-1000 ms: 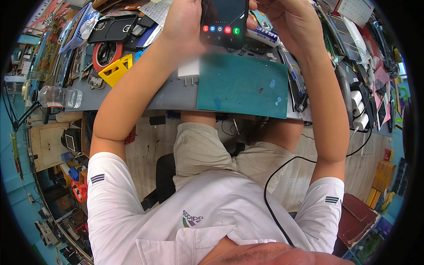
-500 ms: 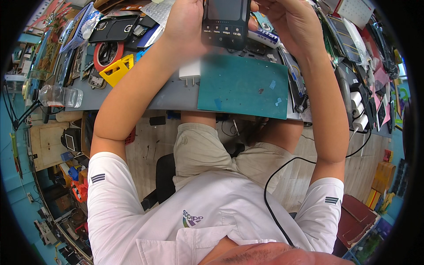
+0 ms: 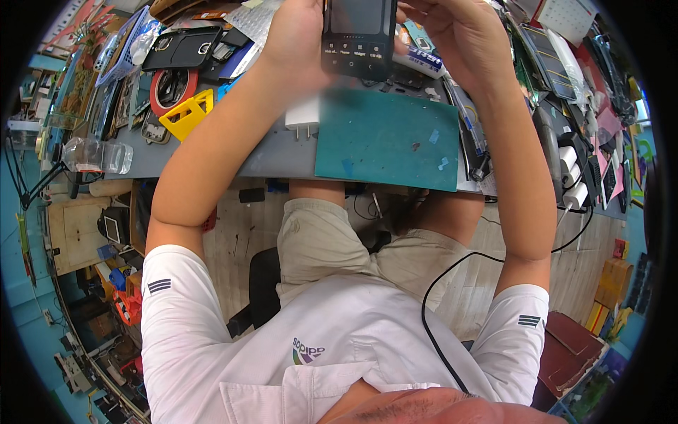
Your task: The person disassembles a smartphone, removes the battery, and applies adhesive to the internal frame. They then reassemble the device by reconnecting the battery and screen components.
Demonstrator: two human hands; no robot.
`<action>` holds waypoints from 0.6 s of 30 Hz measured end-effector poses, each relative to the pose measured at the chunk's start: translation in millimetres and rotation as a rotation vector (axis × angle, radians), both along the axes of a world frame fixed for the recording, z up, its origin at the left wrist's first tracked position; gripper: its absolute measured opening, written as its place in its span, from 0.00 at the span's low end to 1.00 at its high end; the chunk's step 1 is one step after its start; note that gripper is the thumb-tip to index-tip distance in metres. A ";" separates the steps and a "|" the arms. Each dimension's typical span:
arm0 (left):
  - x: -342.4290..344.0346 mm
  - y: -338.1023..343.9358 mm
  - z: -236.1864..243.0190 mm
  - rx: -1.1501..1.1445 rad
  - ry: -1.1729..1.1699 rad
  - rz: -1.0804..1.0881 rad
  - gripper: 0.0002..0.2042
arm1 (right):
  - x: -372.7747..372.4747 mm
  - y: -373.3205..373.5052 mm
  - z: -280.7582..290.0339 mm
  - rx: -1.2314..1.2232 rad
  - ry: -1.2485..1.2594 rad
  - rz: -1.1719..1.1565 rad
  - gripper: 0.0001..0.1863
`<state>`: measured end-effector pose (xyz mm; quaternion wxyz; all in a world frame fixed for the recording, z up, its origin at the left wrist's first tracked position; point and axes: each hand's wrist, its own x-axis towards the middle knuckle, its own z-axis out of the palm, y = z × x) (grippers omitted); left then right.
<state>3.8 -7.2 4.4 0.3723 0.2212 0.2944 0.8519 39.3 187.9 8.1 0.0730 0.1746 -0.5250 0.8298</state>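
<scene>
At the top edge of the view is a black smartphone (image 3: 358,53) with its screen lit, showing a row of small icons along the bottom. My left hand (image 3: 295,37) is closed around its left side, and the phone's upper end is cut off by the frame. Close to the phone's right side is my right hand (image 3: 462,34). Its fingers bend toward the phone and partly leave the picture, so whether they touch it is unclear. Below the phone, a green work mat (image 3: 388,141) lies on the grey desk, with a white charger plug (image 3: 304,116) beside its left edge.
Left on the desk are a yellow stand (image 3: 187,115), a roll of red tape (image 3: 173,90), a black phone case (image 3: 182,48) and a clear plastic bottle (image 3: 99,154). White plugs (image 3: 572,177) sit in a power strip at right. A black cable (image 3: 452,268) crosses my shirt.
My right hand's fingers have shifted slightly at the phone's upper right. The phone stays in my left hand, almost in the same place.
</scene>
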 end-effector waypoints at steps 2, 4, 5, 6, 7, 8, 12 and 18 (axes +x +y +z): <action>-0.2 1.6 -1.8 -0.035 0.025 0.097 0.26 | 0.5 0.4 0.6 0.006 -0.025 0.000 0.17; -0.1 11.0 -3.5 -0.151 0.044 0.322 0.24 | 1.3 -0.2 0.2 0.025 -0.048 -0.011 0.17; 4.4 15.0 0.8 -0.196 0.069 0.399 0.24 | 0.7 -1.7 -2.5 0.038 -0.058 -0.019 0.17; 12.4 20.2 11.0 -0.236 0.095 0.468 0.23 | 1.2 -0.9 -3.6 0.054 -0.066 -0.035 0.17; 16.3 23.8 17.0 -0.275 0.122 0.537 0.23 | 1.1 1.4 -5.5 0.067 -0.076 -0.039 0.17; 14.5 17.9 17.4 -0.218 0.160 0.388 0.22 | 2.5 -1.6 -1.9 0.080 -0.086 -0.058 0.17; 8.6 11.1 8.6 -0.172 0.413 0.230 0.21 | 4.8 -3.3 -1.8 0.159 -0.063 -0.136 0.19; 17.7 10.5 20.1 -0.233 0.411 0.262 0.32 | 12.9 -5.2 9.4 0.198 -0.093 -0.144 0.20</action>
